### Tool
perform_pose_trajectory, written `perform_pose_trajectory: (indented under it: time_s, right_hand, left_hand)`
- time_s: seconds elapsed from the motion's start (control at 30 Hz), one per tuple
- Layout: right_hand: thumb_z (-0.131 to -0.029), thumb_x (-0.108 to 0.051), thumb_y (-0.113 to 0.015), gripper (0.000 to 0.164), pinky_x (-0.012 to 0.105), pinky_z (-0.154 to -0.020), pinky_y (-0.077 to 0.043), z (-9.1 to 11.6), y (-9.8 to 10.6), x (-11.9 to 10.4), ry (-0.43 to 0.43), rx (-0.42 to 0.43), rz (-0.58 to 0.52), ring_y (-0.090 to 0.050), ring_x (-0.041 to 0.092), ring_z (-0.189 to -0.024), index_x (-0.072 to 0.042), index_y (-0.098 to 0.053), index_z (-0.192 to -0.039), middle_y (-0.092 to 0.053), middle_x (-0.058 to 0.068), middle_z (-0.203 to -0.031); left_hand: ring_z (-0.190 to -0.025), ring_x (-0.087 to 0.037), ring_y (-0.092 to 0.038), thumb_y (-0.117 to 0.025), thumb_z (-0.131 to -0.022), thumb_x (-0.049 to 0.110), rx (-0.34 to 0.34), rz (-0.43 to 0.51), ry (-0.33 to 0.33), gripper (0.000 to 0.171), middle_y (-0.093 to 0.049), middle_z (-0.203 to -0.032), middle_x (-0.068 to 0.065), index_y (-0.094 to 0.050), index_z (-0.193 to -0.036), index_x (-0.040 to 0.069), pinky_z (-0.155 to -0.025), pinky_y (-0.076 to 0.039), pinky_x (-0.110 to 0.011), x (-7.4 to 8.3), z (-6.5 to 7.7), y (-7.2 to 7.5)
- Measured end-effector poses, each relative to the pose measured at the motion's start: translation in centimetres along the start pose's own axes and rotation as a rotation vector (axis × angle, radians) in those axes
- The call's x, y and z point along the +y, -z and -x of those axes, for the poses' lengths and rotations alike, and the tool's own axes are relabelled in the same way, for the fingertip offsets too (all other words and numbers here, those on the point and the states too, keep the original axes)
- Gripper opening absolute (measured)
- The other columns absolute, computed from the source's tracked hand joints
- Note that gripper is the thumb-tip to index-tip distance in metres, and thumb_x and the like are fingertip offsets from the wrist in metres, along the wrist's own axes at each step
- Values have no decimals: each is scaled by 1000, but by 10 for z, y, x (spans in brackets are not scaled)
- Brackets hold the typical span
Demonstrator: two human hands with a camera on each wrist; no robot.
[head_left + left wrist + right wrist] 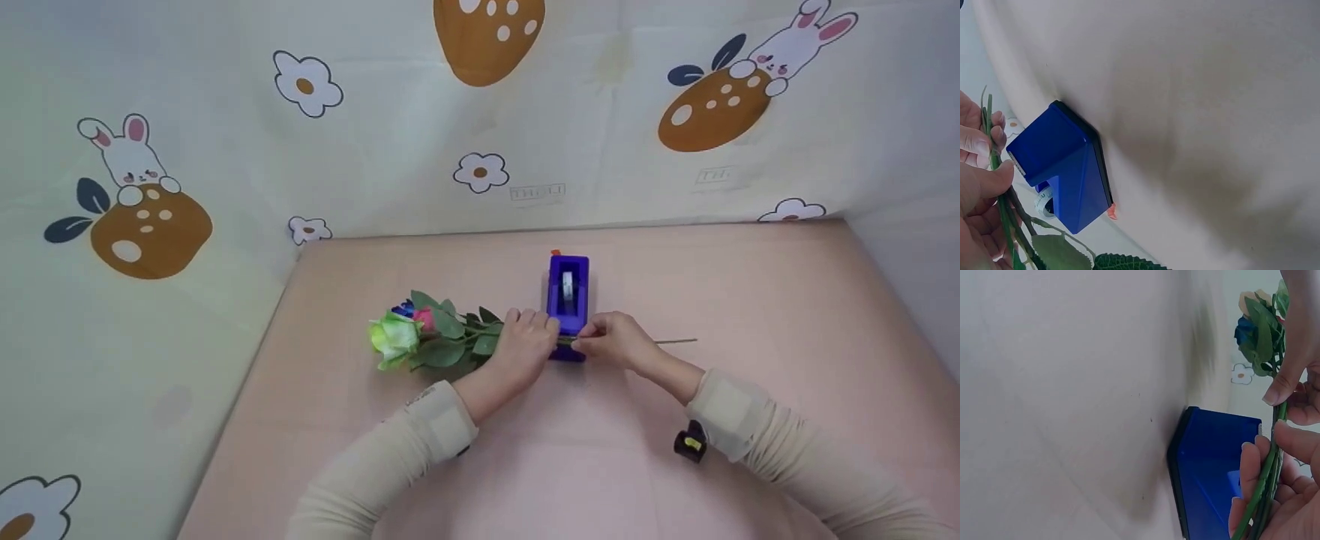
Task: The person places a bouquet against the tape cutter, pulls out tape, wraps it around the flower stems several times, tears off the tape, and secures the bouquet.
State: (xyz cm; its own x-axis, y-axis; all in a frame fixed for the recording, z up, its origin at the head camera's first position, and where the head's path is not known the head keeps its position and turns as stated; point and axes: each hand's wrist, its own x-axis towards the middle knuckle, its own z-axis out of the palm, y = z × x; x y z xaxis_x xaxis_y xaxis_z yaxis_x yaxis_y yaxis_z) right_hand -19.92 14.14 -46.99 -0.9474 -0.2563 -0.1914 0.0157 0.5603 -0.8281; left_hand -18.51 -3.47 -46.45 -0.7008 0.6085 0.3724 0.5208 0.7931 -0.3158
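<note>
A bunch of artificial flowers point(395, 339) lies sideways, with a pale green bloom, pink and blue ones and green leaves. My left hand point(527, 341) grips its stems just below the leaves. Close to it, my right hand point(613, 340) pinches the same green stems point(1266, 489) with thumb and fingers. One thin stem sticks out to the right past that hand. Behind the stems stands a blue tape dispenser point(1067, 163), its roll of tape point(1044, 201) seated in the middle. In the head view the hands partly hide the stems and the dispenser's near end.
A pinkish cloth covers the table point(570, 465). Beside the dispenser's far end shows a small orange bit point(556, 253). The printed wall cloth point(390, 150) rises at the back and left. A black strap piece point(691, 442) sits by the right sleeve.
</note>
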Motion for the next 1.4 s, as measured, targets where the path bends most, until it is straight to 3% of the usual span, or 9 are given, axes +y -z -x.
perform_pose_trajectory:
  time_s: [0.17, 0.43, 0.63, 0.77, 0.93, 1.07, 1.23, 1.4]
  right_hand:
    - [-82, -15, -67, 14, 22, -60, -45, 0, -5, -3, -32, -29, 8, -55, 12, -68, 0, -64, -80, -65, 6, -78]
    - [-82, -14, -67, 15, 21, -58, -43, -1, -15, 3, 4, -29, 22, -54, 9, -65, 0, -64, -77, -66, 5, -75]
    - [-80, -9, -69, 14, 23, -60, -44, -1, -22, 12, 103, 50, -7, -54, 10, -68, 0, -61, -73, -64, 6, -76]
    - [-80, -8, -69, 13, 23, -62, -44, 0, -28, 15, 157, 111, -11, -53, 12, -70, -2, -61, -72, -63, 5, -76]
    - [-80, -9, -69, 10, 24, -63, -43, 2, -34, 18, 144, 169, -24, -52, 12, -71, -4, -63, -73, -63, 3, -76]
    - [-79, -10, -70, 10, 23, -64, -43, 2, -36, 20, 138, 199, -27, -52, 12, -71, -5, -64, -74, -64, 3, -76]
    - [-78, -11, -71, 11, 22, -63, -42, 3, -35, 20, 178, 218, 7, -52, 11, -70, -5, -63, -74, -65, 4, -76]
    - [-77, -8, -71, 11, 21, -62, -43, 3, -34, 20, 234, 237, 8, -53, 11, -69, -5, -62, -72, -65, 5, -75]
  left_hand:
    - [-71, -16, -53, -64, -79, 20, 5, -10, -11, 13, -60, -81, 1, -55, -85, 13, -65, -35, -29, -4, 4, -3]
    - [-72, -15, -53, -65, -76, 13, -44, 1, -21, 13, -58, -78, 2, -56, -86, 13, -66, -35, -28, -4, 7, -8]
    - [-75, -16, -53, -65, -77, 15, -72, -4, -29, 15, -60, -84, 1, -54, -88, 13, -68, -36, -29, -2, 7, -9]
    - [-76, -16, -52, -66, -78, 24, -102, -6, 7, 17, -60, -83, 0, -57, -87, 13, -68, -36, -29, -3, 5, -8]
    - [-77, -17, -52, -62, -81, 46, -209, 9, 46, 34, -62, -82, 0, -65, -86, 12, -70, -37, -30, -7, 0, -1]
    - [-74, -17, -54, -57, -86, 43, -235, 38, 49, 31, -66, -79, 1, -67, -83, 13, -70, -37, -31, -9, -3, 1]
    - [-74, -17, -55, -45, -92, 45, -384, 114, 158, 40, -68, -79, 0, -68, -84, 13, -71, -39, -31, -7, -15, 4]
    - [-83, -18, -57, -46, -87, 55, -536, 190, 328, 48, -68, -91, -2, -69, -94, 13, -76, -43, -32, -3, -41, 9]
